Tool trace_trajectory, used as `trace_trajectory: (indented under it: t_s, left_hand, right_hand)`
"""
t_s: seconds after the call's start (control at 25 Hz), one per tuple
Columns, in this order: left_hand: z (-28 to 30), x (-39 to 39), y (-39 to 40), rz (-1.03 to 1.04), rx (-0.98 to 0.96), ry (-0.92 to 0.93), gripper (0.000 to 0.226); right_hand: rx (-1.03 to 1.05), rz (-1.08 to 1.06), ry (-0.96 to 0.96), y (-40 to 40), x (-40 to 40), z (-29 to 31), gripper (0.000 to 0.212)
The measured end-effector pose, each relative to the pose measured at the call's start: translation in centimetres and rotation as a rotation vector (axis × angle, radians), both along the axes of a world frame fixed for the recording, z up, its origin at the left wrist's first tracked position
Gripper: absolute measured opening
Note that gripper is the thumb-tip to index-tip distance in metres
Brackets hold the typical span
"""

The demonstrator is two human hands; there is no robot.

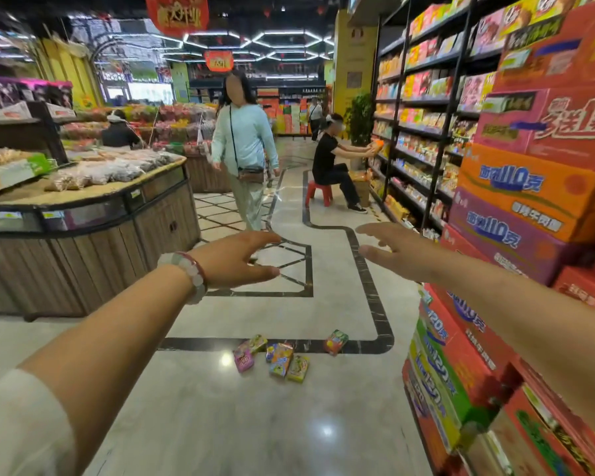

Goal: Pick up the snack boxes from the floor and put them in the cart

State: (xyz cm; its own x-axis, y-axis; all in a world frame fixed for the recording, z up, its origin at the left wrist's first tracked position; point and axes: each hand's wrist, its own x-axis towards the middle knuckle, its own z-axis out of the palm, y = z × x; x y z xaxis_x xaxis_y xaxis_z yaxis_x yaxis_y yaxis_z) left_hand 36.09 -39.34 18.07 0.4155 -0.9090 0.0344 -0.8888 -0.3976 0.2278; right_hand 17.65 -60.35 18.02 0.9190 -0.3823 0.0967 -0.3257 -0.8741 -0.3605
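Fingers (pixel 265 237) of the left hand (pixel 236 261) extend forward, straight and slightly spread, holding nothing. Fingers (pixel 368 230) of the right hand (pixel 397 250) likewise extend forward, relaxed and spread, holding nothing. Both hands are raised in the air, apart from each other, well above the floor (pixel 220 424). A beaded bracelet (pixel 191 274) circles the left wrist, and a white sleeve (pixel 18 427) covers the upper forearm.

Snack boxes (pixel 280 359) lie on the glossy floor below and between the arms, beside a dark inlaid stripe (pixel 200 343). Four sit in a tight group; a fifth, red-and-green box (pixel 336 341) lies on the stripe, just to the right of the group.

Stacked cartons (pixel 516 207) stand at right, next to the right forearm. A wooden display counter (pixel 83 214) stands at left. One person (pixel 246 142) walks along the aisle; another (pixel 334 166) sits on a red stool (pixel 318 194) facing the shelves (pixel 423 132).
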Motion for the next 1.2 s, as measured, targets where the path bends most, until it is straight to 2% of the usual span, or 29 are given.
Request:
trace_trajectory:
  t_s: [0.16, 0.36, 0.6, 1.0, 1.2]
  left_hand:
    - [-4.0, 4.6, -3.9, 0.006, 0.045, 0.03, 0.064]
    - [-8.0, 10.5, -10.2, 0.086, 0.004, 0.069, 0.063]
    - [-12.4, 17.3, -17.2, 0.129, -0.001, 0.168, 0.067]
    - [-20.3, 30.8, -24.3, 0.154, 0.038, 0.296, 0.065]
    - [-26.0, 40.3, -27.9, 0.165, 0.063, 0.376, 0.064]
  right_hand:
    - [0.029, 0.043, 0.075, -4.4, 5.4, -3.9, 0.052]
    - [0.058, 0.124, 0.153, -11.2, 13.0, -9.1, 0.055]
    - [0.107, 0.159, 0.247, -18.9, 20.5, -12.5, 0.057]
    - [0.167, 0.164, 0.289, -25.3, 34.9, -19.2, 0.057]
    - [0.085, 0.157, 0.4, -28.4, 43.2, -24.7, 0.057]
